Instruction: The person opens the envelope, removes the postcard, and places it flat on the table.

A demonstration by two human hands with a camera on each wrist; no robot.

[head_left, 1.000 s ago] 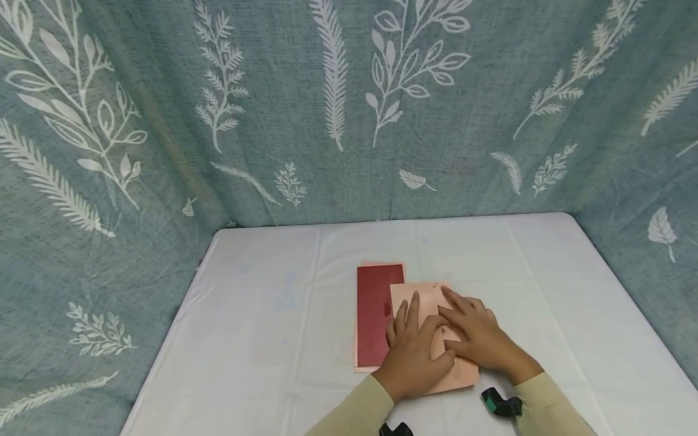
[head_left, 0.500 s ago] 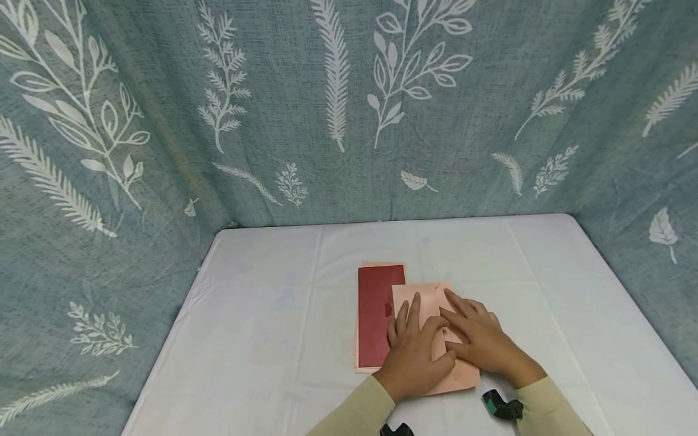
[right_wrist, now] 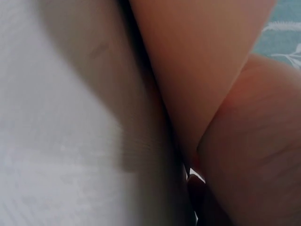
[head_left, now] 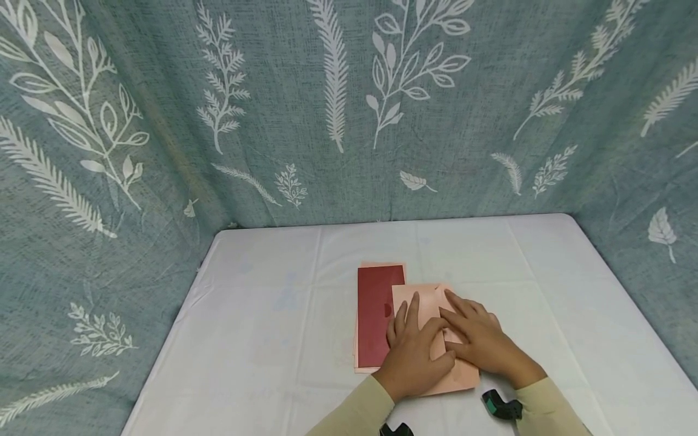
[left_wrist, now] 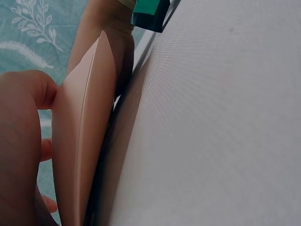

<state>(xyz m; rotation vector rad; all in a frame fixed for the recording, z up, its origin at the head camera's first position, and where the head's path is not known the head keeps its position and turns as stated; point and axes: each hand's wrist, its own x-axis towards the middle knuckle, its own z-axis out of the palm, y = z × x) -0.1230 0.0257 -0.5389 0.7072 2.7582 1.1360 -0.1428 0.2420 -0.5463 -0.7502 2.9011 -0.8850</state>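
In the head view my left hand (head_left: 417,354) rests on a folded sheet of peach paper (head_left: 406,294), fingers spread and fairly straight. Its fingertips touch the left panel of the sheet. My right hand (head_left: 482,339) lies over the paper's right part, with its fingers pointing left beside the left hand's index finger and thumb. In the left wrist view the near edge of the peach paper (left_wrist: 84,122) stands a little off the table, in separate layers. The right wrist view shows the paper (right_wrist: 197,61) close up beside the right hand (right_wrist: 254,146); the fingertips there are mostly hidden.
A dark red card or envelope (head_left: 376,315) lies left of the hands, partly under the peach paper, with more peach sheets (head_left: 366,370) beneath it. A white cloth (head_left: 262,339) covers the table. Patterned curtains (head_left: 283,109) hang behind and at both sides.
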